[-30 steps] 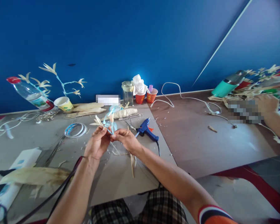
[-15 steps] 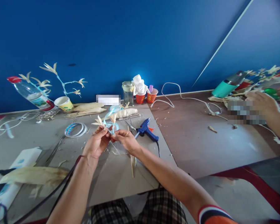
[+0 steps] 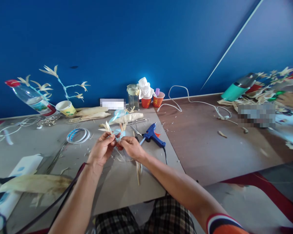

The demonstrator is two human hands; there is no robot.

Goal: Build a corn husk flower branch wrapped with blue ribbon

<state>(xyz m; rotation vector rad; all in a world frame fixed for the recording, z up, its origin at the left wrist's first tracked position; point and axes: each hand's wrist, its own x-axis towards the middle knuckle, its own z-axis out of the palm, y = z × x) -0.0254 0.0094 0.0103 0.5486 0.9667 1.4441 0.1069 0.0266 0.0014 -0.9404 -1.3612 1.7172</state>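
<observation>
Between my hands is a small husk flower spray (image 3: 108, 128), with pale pointed petals and a stem wrapped in light blue tape. My left hand (image 3: 103, 148) pinches the stem below the left bloom. Close beside it, my right hand (image 3: 131, 147) pinches the blue stem under a browner bloom. My fingertips nearly meet and cover part of the stem. Behind them lie a light blue tape roll (image 3: 119, 131) and a rolled pale husk (image 3: 130, 117). A blue glue gun (image 3: 154, 135) lies right of my right hand, near scissors (image 3: 136, 130).
Finished husk flowers (image 3: 65, 87) stand in a paper cup (image 3: 65, 108) beside a tilted plastic bottle (image 3: 36, 100). Tape rings (image 3: 78, 136) lie on the left. Red cups (image 3: 146, 102) and a jar (image 3: 133, 97) line the wall. At far right, a co-worker's blurred hand (image 3: 289, 99) hovers over husk pieces.
The browner bloom has shifted slightly right in my fingers, and both hands keep their pinch. The co-worker's arm has drawn back toward the right edge.
</observation>
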